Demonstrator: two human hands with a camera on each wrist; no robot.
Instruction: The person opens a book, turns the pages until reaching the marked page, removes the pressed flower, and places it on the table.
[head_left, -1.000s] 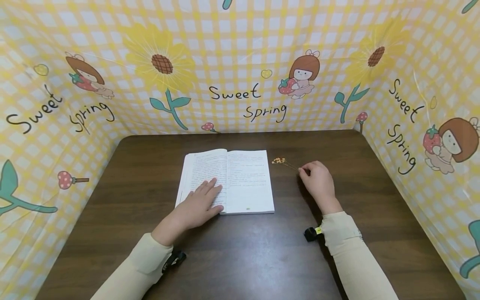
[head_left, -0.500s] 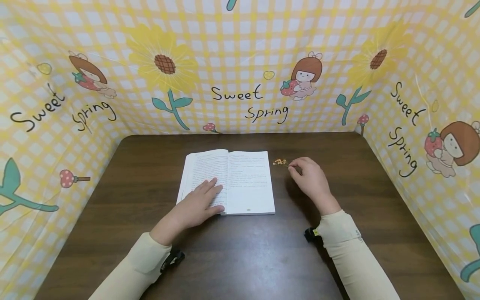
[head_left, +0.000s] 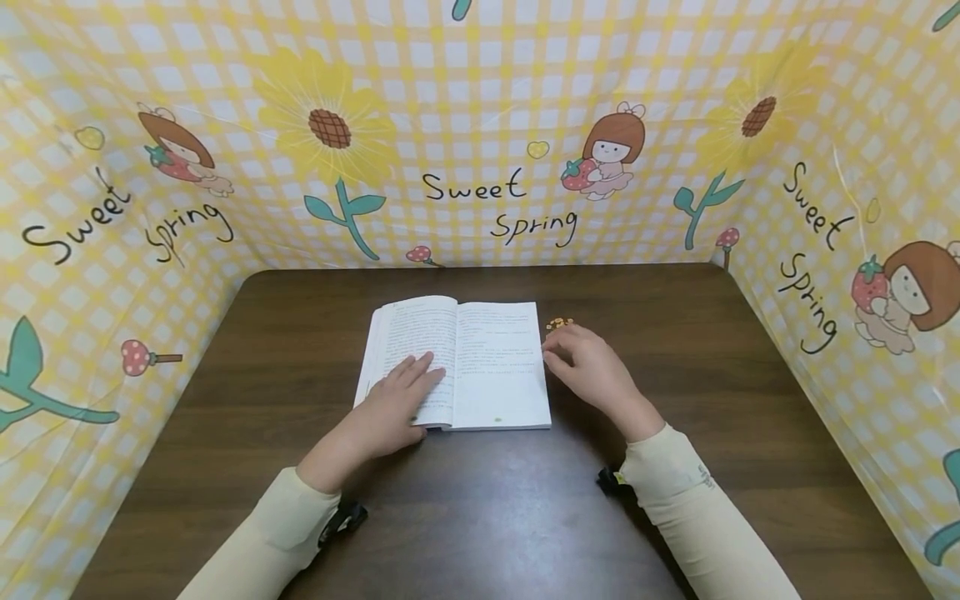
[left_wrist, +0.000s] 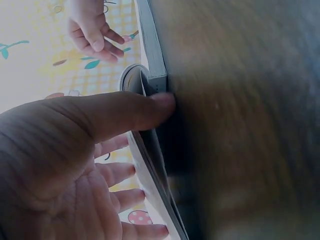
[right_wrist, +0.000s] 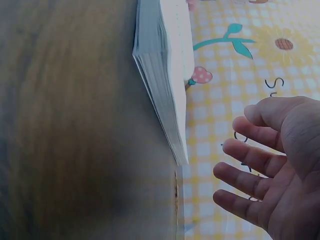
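Note:
An open book [head_left: 495,392] with printed pages lies on the dark table. My left hand [head_left: 393,408] spreads its fingers on the left page, and its thumb hooks at the lower edge by the spine. In the left wrist view that thumb [left_wrist: 135,112] lies on the cover side, with the left half of the book raised over a dark gap. My right hand [head_left: 592,367] hovers at the right edge of the book, holding nothing; its fingers [right_wrist: 245,187] are loosely extended. Behind it a sprig of small yellow flowers [head_left: 559,322] lies on the table, its stem hidden by the hand.
The dark wooden table [head_left: 495,517] is bordered at the back and both sides by a yellow checked cloth [head_left: 465,100] printed with flowers and lettering. A small black device sits at each wrist, under the pale sleeves.
My right hand has let go of the flower stem and moved left to the book's edge. My left thumb has slid off the page to the lower edge, and the left pages bulge more.

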